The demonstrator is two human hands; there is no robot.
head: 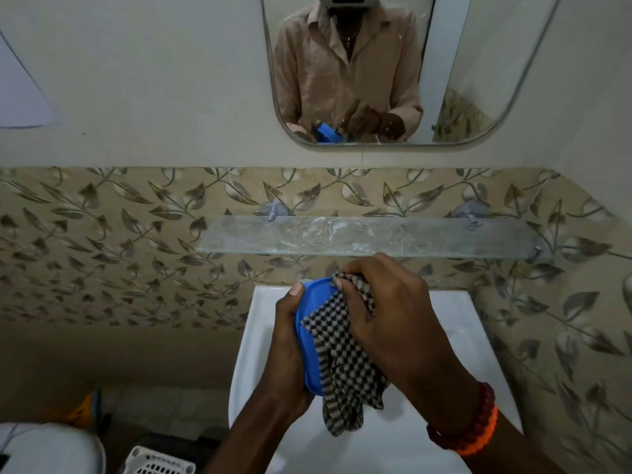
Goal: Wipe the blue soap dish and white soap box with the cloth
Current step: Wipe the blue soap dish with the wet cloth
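My left hand (285, 350) grips the blue soap dish (309, 340) from its left side, thumb on the upper rim, holding it over the white sink (461, 323). My right hand (386, 313) holds a black-and-white checked cloth (338, 364) bunched against the dish's inner face; the loose end of the cloth hangs down below the dish. Most of the dish is covered by the cloth and my hands. The white soap box is not in view.
A glass shelf (369, 236) is fixed to the leaf-patterned tiles just above my hands. A mirror (376, 70) hangs higher on the wall. A white toilet lid (48, 449) and a white perforated basket (159, 463) sit low at the left.
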